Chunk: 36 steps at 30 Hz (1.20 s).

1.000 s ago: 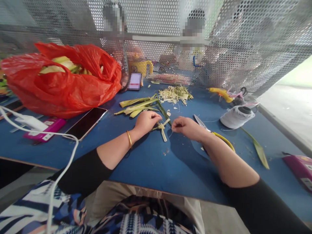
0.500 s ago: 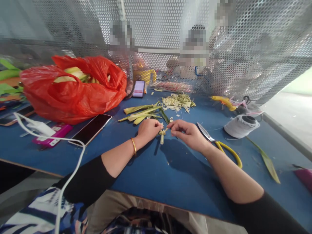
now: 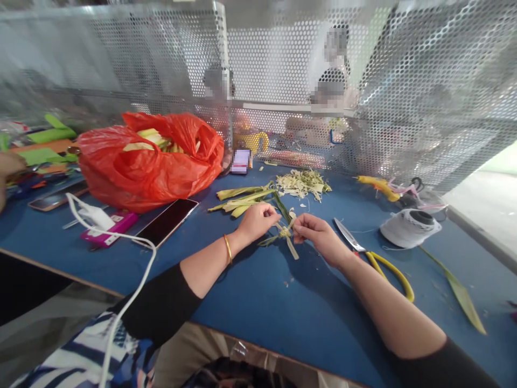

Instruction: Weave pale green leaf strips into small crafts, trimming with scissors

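- Far left: red bag (image 3: pixel 149 161) of leaf stock sits well back on the bench (image 3: pixel 258 307). In front of it lie a pink case (image 3: pixel 115 226), a white cable (image 3: pixel 129 280) and a dark phone (image 3: pixel 167 221). All of it is well apart from your hands.
- Left-centre: a loose bundle of leaf strips (image 3: pixel 242 195) lies just beyond your left hand, long axes running left to right, tips toward the bag.
- Your left hand (image 3: pixel 258 221), bangle at the wrist, is closed in a pinch on the left side of the folded leaf piece (image 3: pixel 286 236).
- Centre: the leaf piece is held between both hands, just above the bench. Its strips cross: one tail points down toward you and slightly right, another slants left under your left hand. Both hands are equally near, one on each side.
- Your right hand (image 3: pixel 319 237) is pinched on the right side of the piece, fingertips facing the left hand.
- Right of it: scissors (image 3: pixel 375 253) with yellow handles lie just beside your right wrist, blades pointing away from you. A pile of trimmings (image 3: pixel 302 183) lies behind.
- Further right: a white thread spool (image 3: pixel 410 226), a yellow glue gun (image 3: pixel 377 186), and a single long leaf (image 3: pixel 460 291) near the bench edge.
- Open room: bare bench surface toward you, between your forearms and the near edge.
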Each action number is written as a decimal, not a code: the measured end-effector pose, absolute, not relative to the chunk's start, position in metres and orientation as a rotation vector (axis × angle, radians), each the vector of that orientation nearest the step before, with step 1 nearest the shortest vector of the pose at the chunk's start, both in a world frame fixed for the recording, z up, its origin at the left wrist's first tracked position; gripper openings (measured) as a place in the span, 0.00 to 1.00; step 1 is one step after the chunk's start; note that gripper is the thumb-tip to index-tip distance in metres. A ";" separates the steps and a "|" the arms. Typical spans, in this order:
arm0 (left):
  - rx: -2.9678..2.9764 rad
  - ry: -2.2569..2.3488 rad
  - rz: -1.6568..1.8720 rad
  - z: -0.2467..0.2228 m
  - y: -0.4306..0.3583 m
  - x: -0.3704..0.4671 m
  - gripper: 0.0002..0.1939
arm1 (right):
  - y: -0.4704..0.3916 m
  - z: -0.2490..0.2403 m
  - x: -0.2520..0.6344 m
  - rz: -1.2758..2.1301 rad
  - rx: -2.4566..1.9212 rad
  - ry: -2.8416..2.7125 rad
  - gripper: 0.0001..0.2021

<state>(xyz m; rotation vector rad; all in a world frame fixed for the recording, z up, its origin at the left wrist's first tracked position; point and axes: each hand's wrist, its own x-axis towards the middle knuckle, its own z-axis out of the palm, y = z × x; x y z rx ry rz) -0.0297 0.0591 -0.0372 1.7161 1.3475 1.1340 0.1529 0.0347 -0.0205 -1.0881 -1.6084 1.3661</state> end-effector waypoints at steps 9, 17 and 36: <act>1.500 0.995 1.002 -0.028 0.054 -0.032 0.11 | 0.037 -0.022 0.155 1.273 -1.101 -1.601 0.14; 1.340 0.793 0.952 -0.031 0.055 -0.031 0.14 | 0.038 -0.023 0.154 1.274 -1.097 -1.466 0.13; 1.470 0.992 0.980 -0.037 0.056 -0.026 0.11 | 0.040 -0.032 0.149 1.252 -1.049 -1.523 0.11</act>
